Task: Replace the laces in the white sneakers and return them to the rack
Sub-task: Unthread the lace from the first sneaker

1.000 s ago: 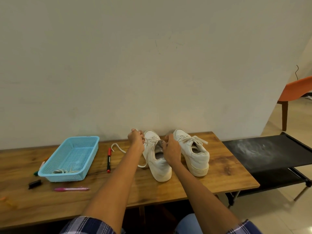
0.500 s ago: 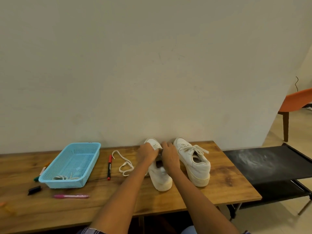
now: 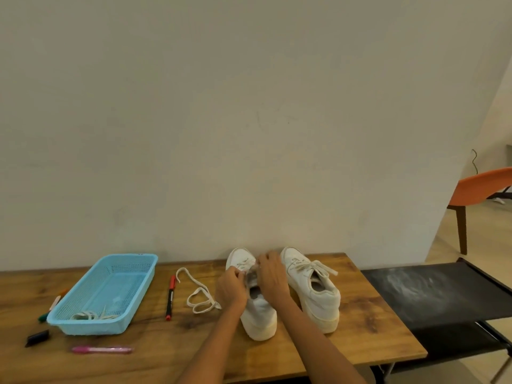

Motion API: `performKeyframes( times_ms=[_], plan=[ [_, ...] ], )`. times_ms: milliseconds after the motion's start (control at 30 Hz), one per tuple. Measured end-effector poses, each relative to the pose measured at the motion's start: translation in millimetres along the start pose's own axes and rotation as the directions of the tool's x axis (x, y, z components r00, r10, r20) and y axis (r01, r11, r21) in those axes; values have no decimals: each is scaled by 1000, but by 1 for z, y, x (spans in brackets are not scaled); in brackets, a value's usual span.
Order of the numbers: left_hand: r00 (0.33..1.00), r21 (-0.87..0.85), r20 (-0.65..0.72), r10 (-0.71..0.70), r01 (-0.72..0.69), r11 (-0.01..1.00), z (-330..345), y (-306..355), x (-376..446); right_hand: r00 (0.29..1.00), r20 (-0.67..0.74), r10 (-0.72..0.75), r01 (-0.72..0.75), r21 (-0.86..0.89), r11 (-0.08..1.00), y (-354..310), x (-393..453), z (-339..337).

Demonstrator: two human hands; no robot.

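Wall [image 3: 249,120]: plain, matt, off-white plaster fills the upper view behind the work.
Surface [image 3: 360,328]: a long wood-grain top, brown and knotted, carries everything in play.
Shoe rack [image 3: 443,295]: a black fabric shelf on a dark frame, dusted with pale marks, stands just beside the surface on the right; judged the sneakers' final stop.
Basket [image 3: 130,261]: a light-blue perforated plastic tray at left holds a tangle of pale laces in its near end.
Right sneaker [image 3: 318,295]: white, thick-soled, laced and tied, heel toward the person, just beside its partner.
Left sneaker [image 3: 259,317]: white, chunky cream sole, long axis running from the person toward the wall, toe at the far end; both hands work over its tongue.
Right hand [image 3: 273,278]: draped over the eyelet area, fingers curled down; what they grip is hidden.
Left hand [image 3: 231,286]: fingers bunched at the near eyelets, apparently pinching lace, though the pinch itself is too small to confirm.
Loose lace [image 3: 198,297]: a flat cream ribbon lies looped on the surface left of the left hand, the nearer hand to draw it; its near end runs toward that hand.
Markers: a red-capped pen [image 3: 170,296] lies beside the lace; a pink pen [image 3: 102,349] nearer the front edge.
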State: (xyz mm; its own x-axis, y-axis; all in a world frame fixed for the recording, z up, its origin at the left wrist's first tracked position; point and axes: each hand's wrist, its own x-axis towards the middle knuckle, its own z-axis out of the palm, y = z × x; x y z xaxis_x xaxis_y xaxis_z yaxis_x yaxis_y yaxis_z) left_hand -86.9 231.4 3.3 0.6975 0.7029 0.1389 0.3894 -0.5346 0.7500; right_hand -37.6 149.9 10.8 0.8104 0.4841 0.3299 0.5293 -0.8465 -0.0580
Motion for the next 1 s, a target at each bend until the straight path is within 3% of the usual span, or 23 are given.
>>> performKeyframes(
  times_ms=[67,100,200,333,400,500,533,600,667,800,1000],
  plan=[
    [999,-55,8,-38,38,998,2,-2,-2,979,-168,114,-98,100,990,3,-3,-1],
    [999,-72,14,-49,50,996,2,-2,-3,976,-178,127,-97,170,981,3,-5,-2],
    [998,-89,33,-60,62,994,1,0,-5,998,-55,-4,13,164,986,0,-6,-7],
    [996,-103,62,-57,64,993,0,1,-5,997,37,-68,70,-37,997,-2,-4,-8],
    [995,-113,70,-70,78,990,1,0,-4,994,-106,7,-13,-56,998,-5,-7,-11],
    [992,-132,80,-99,109,985,1,1,-3,937,-267,226,-190,154,970,-4,-10,-16],
    [991,-140,86,-106,117,983,1,1,-2,935,-278,221,-185,151,971,-4,-11,-14],
    [988,-155,106,-109,125,980,0,1,-2,988,-145,61,-62,-3,998,-4,-8,-9],
    [987,-173,121,-108,128,977,0,-1,0,996,-27,-80,77,-120,990,-3,-4,-9],
    [985,-183,133,-113,136,974,-1,-2,2,991,95,-93,104,-121,987,-4,0,-7],
    [984,-187,145,-105,131,974,0,-3,1,984,155,-92,116,-153,981,-6,-2,-7]
  ],
)
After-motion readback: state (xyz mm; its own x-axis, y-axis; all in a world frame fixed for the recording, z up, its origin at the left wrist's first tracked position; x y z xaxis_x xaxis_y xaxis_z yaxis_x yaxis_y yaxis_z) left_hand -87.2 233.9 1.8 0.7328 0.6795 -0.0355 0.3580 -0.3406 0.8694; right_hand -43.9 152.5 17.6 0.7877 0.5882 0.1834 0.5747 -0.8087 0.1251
